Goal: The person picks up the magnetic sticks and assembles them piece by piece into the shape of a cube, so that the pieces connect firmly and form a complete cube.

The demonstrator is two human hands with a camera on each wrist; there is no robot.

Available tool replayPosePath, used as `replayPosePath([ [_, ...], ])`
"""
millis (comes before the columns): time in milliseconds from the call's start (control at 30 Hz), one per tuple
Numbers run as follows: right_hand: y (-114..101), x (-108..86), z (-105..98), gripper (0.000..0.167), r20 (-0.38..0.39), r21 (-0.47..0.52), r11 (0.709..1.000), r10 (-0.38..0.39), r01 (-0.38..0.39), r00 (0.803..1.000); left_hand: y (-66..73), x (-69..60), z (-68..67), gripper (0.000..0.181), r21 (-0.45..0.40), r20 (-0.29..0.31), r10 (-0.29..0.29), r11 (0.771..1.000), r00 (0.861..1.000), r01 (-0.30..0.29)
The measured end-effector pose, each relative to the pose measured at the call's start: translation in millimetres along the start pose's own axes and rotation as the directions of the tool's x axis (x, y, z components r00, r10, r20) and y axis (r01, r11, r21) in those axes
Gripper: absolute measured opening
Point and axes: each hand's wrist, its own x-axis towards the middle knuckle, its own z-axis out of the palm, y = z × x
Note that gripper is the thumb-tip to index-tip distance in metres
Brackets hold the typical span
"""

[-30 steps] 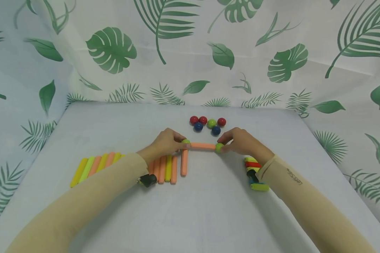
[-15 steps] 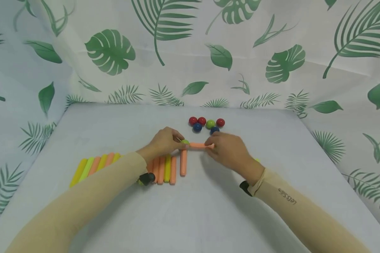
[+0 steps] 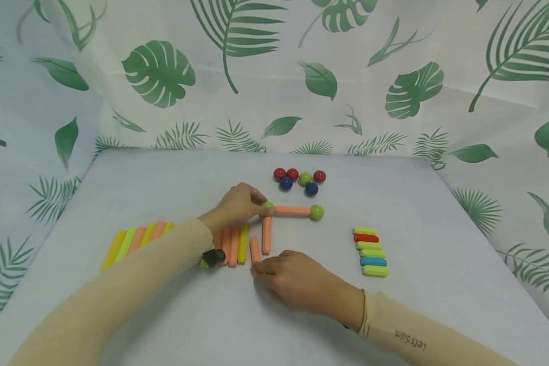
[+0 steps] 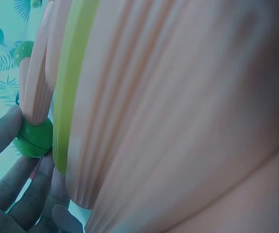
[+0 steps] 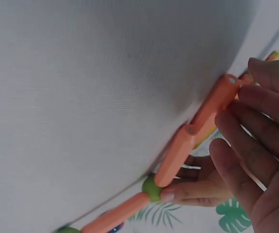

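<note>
- So the green corner ball (image 4: 34, 141) is pinched between the thumb and fingers of the left hand (image 3: 240, 204).
- An orange crossbar stick (image 3: 293, 210) runs off to the right of the corner ball, with a green end ball (image 3: 317, 212) at its other end.
- Another orange upright stick (image 3: 266, 236) goes from the corner ball toward the person, at roughly a right angle to the crossbar stick.
- The right hand (image 3: 297, 279) is on the near side of the corner ball, fingertips at the near end of a loose orange stick (image 3: 254, 248). Honestly can't tell if it's pinching that or just touching it.
- Left of the corner ball and a bit nearer: a row of yellow, lime and orange sticks (image 3: 242, 245), partly hidden by the left sleeve (image 3: 114, 300).
- Beyond the corner ball, slightly right: six spare balls (image 3: 305, 178), three red, two blue, one green.
- Well right of the corner ball and nearer: six short sticks (image 3: 371, 252), four lime, one red, one blue.
- Way behind the corner ball hangs a leaf-print cloth (image 3: 361, 51).
</note>
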Motion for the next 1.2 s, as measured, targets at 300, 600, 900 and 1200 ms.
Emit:
replayPosePath([
  [300, -4.5, -28.2, -18.9, 0.005, 0.096, 0.122, 0.985, 0.113, -0.124, 0.989, -1.6, 1.4, -1.1, 0.044, 0.007, 0.004, 0.015, 1.000, 1.000, -0.015],
  [600, 18.8, -26.6, -0.7, 0.031, 0.233, 0.176, 0.817, 0.507, -0.549, 0.830, 1.2, -2.7, -1.4, 0.042, 0.018, 0.008, 0.001, 1.000, 1.000, -0.001],
  [900, 78.1, -43.4, 5.1, 0.031, 0.350, 0.210, 0.643, 0.654, -0.737, 0.670, -0.8, 0.8, 0.2, 0.042, 0.017, 0.013, -0.002, 1.000, 1.000, 0.002],
  [1200, 116.6, -48.6, 5.5, 0.033, 0.435, 0.296, 0.531, 0.665, -0.794, 0.607, -2.6, 4.2, 2.1, 0.040, 0.041, -0.001, 0.014, 0.999, 1.000, -0.014],
])
